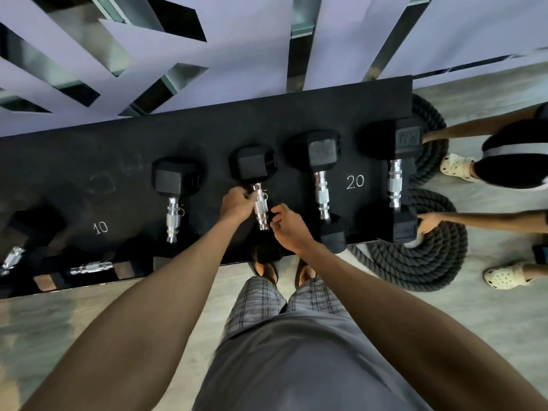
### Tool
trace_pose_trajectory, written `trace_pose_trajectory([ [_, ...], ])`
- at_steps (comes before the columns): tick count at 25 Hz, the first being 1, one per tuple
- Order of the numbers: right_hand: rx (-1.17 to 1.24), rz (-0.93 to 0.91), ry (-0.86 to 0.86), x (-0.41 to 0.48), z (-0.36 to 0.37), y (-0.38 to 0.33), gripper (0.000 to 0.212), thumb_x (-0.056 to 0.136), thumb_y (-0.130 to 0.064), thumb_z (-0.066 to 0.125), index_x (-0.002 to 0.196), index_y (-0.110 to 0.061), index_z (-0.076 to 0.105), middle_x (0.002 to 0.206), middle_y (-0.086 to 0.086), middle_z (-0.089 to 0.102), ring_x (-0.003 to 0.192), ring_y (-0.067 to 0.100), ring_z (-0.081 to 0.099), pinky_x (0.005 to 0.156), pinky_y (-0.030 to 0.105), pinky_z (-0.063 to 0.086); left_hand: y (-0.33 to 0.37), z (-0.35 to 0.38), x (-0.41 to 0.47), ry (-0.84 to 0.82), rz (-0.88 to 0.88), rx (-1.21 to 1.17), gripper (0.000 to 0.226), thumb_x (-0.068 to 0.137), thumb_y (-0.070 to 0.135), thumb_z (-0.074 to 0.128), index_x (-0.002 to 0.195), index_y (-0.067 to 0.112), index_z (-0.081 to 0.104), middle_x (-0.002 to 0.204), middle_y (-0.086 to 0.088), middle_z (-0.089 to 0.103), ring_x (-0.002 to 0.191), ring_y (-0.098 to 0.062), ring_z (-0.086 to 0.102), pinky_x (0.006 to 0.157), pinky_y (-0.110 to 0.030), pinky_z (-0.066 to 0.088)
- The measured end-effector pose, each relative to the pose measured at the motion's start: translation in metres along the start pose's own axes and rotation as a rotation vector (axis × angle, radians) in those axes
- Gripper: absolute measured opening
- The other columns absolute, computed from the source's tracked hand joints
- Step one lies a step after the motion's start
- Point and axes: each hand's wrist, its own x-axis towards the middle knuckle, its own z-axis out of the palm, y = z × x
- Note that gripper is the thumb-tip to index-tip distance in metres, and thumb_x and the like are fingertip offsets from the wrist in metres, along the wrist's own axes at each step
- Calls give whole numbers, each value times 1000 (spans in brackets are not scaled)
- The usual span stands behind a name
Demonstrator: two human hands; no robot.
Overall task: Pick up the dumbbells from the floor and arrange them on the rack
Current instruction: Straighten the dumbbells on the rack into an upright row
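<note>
The black hex-headed dumbbell (pixel 255 164) with a knurled chrome handle lay across the middle of the flat black rack (pixel 118 161). The left hand (pixel 237 203) clenched the far part of its handle. The right hand (pixel 286 228) curled its fingers around the near end. A coiled black rope (pixel 421 256) lay on the floor beside the rack.

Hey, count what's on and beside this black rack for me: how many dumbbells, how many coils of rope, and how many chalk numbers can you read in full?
Dumbbells: 6
Rope coils: 2
Chalk numbers readable in full: 2
Total: 10
</note>
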Motion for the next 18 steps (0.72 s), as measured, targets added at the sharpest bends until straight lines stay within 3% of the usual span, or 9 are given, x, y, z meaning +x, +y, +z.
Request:
trace_pose_trajectory([
  [2,-11,-49,43,-7,-8,2,30,95,-12,49,124,-6,55,99,11,72,93,24,69,79,35,55,-10,6,-12,45,-36,59,24,92,40,58,78,21,61,95,-12,75,92,-31,72,88,-43,57],
  [4,2,-70,54,-11,-17,3,28,95,-11,46,120,-7,58,92,10,73,84,24,70,75,35,56,-16,21,-25,59,-43,101,21,92,37,57,83,20,64,92,-11,75,87,-31,73,84,-43,59],
  [6,4,-76,71,-13,-26,7,28,94,-12,46,118,-8,59,97,12,74,89,25,70,81,39,57,-11,37,-40,41,-33,75,21,90,34,55,93,18,68,94,-12,75,86,-32,73,81,-44,60],
  [11,-23,-119,22,-18,-30,14,28,92,-12,48,116,-9,62,104,12,74,100,27,69,89,41,55,-4,52,-65,52,-35,-31,15,87,31,55,90,23,67,94,-11,74,87,-31,72,80,-43,61],
  [18,-59,-126,-32,-10,14,-15,26,91,-11,45,111,-13,62,98,12,73,92,26,69,86,44,57,-82,1,-51,122,-128,3,10,84,30,56,76,27,62,89,-12,74,81,-32,73,77,-45,61],
])
